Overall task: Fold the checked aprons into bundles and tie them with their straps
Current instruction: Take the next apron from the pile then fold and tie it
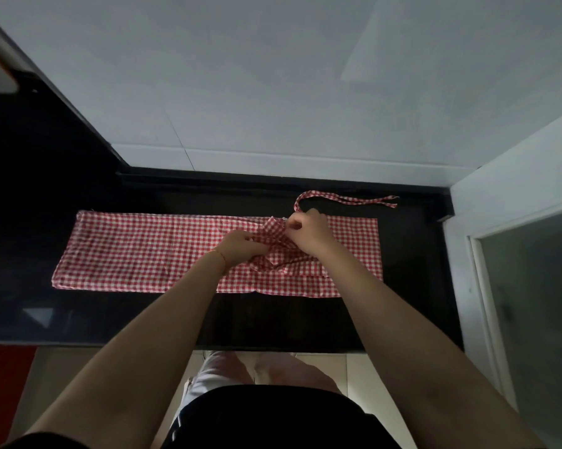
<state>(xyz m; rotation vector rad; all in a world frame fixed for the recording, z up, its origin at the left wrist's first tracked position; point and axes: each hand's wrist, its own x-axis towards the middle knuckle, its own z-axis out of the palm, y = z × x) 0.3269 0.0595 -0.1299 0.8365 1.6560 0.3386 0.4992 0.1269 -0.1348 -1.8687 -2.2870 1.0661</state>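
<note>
Two bare arms reach over the dark worktop point(305, 322). The left hand point(240, 246) pinches bunched cloth on the long folded apron point(137, 251). The right hand point(307, 233) pinches the strap point(344, 198). Pulling hard could mess up the folds.

Black top point(273, 413) — thin wrist bracelet point(220, 257)

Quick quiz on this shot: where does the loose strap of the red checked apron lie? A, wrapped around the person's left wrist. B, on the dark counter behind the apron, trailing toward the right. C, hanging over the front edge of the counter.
B: the strap loops up from near the right hand and runs rightward along the black counter, beyond the apron.
</note>
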